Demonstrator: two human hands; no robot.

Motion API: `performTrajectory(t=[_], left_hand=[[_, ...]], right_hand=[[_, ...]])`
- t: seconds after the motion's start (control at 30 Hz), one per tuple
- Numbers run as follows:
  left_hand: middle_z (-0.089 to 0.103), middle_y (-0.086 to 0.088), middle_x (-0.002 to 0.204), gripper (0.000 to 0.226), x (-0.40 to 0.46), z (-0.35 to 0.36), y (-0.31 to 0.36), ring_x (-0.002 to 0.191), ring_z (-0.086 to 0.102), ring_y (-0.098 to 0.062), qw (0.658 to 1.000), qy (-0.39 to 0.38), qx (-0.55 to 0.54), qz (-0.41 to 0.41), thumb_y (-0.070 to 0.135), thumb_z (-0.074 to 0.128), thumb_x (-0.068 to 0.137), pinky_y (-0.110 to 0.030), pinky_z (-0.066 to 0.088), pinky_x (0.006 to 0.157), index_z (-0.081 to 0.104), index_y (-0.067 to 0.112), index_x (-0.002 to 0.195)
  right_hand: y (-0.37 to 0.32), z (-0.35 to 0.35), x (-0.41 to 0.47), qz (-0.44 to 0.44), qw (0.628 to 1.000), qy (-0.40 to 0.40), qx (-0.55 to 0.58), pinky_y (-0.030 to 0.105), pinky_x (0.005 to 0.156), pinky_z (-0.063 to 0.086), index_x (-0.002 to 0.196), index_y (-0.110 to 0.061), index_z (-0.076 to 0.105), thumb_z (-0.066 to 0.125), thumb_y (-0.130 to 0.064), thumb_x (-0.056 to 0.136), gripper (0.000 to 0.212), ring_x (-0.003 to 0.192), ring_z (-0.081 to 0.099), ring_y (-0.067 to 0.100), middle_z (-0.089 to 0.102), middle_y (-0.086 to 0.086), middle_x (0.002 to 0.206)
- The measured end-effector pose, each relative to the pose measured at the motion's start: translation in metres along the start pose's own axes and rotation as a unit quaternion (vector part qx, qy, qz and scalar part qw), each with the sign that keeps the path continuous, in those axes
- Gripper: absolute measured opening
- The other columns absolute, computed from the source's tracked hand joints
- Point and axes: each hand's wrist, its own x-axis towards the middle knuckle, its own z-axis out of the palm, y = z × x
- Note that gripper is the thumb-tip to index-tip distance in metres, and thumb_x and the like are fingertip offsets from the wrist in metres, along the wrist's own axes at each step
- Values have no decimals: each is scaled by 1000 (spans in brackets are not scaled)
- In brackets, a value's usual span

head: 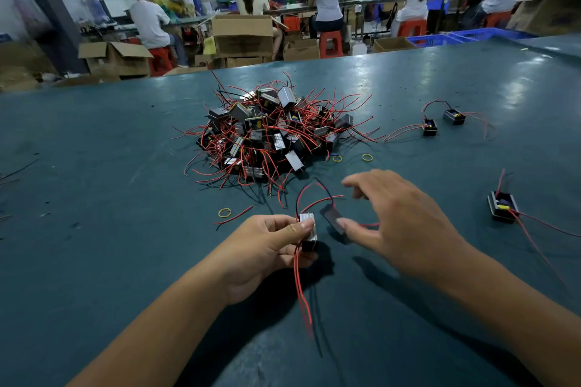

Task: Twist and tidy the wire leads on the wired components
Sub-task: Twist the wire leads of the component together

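A small wired block [308,231] sits near the middle of the table [94,151], pinched by the left hand [267,248], red leads [301,289] trailing nearer. Just right, the right hand [405,223] hovers, fingers spread, grasping nothing. Farther off lies a pile of blocks [270,132].

1 head-worn wide-angle view looks forward and down across the green table [94,166], close above it.

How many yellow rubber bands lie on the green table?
3: one rubber band left of the left hand, two by the pile's right edge. The pile may hide others.
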Motion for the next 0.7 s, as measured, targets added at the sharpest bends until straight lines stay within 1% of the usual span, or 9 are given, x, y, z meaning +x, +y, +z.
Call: performTrajectory(t=[0.03,0.07,0.13,0.2,0.27,0.37,0.43,0.63,0.7], left_hand=[[70,-6,86,33,0,1,0,67,67,-15,1000,2,0,-5,30,73,79,-24,58,69,68,2,96],[70,-7,85,32,0,2,0,66,67,-15,1000,3,0,-8,30,73,79,-24,58,69,68,2,96],[69,-7,83,32,0,3,0,63,65,-14,1000,4,2,-6,30,73,80,-23,58,68,67,2,95],[69,-7,84,31,-1,4,0,63,65,-13,1000,-3,7,0,28,72,82,-22,56,66,67,1,96],[69,-8,85,31,-3,5,-1,64,65,-13,1000,-13,13,5,25,70,85,-22,54,65,67,-2,100],[69,-7,83,32,-4,8,-2,65,64,-13,1000,-9,16,11,23,71,85,-20,54,63,66,-5,99],[69,-9,86,41,-3,9,-3,69,64,-14,999,4,33,22,26,73,81,-21,55,65,66,-9,100],[69,-10,83,40,-4,12,-4,67,65,-13,997,10,67,41,26,75,80,-20,53,66,68,-11,94],[67,-11,83,36,-3,12,-3,68,63,-13,997,6,70,41,27,75,80,-20,53,65,69,-6,93]], right_hand=[[-3,-2,-1,-33,999,30,20,35,81,49,118,-19,60,66,-46,85,43,91,56,17,60,-6,96],[-7,-4,-2,-48,998,25,32,34,76,51,116,-21,61,63,-49,84,43,84,56,14,59,-9,92],[-14,-2,-4,-48,998,-39,34,32,74,52,120,-28,57,55,-60,82,50,82,56,9,60,-14,93],[-16,6,-5,-39,995,-93,11,26,83,48,131,-31,51,57,-63,82,59,96,59,8,62,-15,109],[-15,13,-5,-41,993,-110,-4,25,88,44,135,-31,47,59,-61,83,61,108,58,9,61,-16,120],[-15,16,-4,-48,994,-98,0,29,79,47,123,-30,52,60,-58,82,50,96,60,11,61,-16,103],[-16,15,-5,-47,995,-86,17,28,71,46,114,-28,56,62,-55,80,44,85,60,11,56,-18,90],[-20,14,-4,-51,994,-89,25,22,68,37,109,-27,57,59,-55,77,43,76,45,2,49,-20,89],[-21,13,-4,-48,994,-89,32,24,68,40,107,-27,58,54,-58,76,45,75,47,4,52,-18,87]])
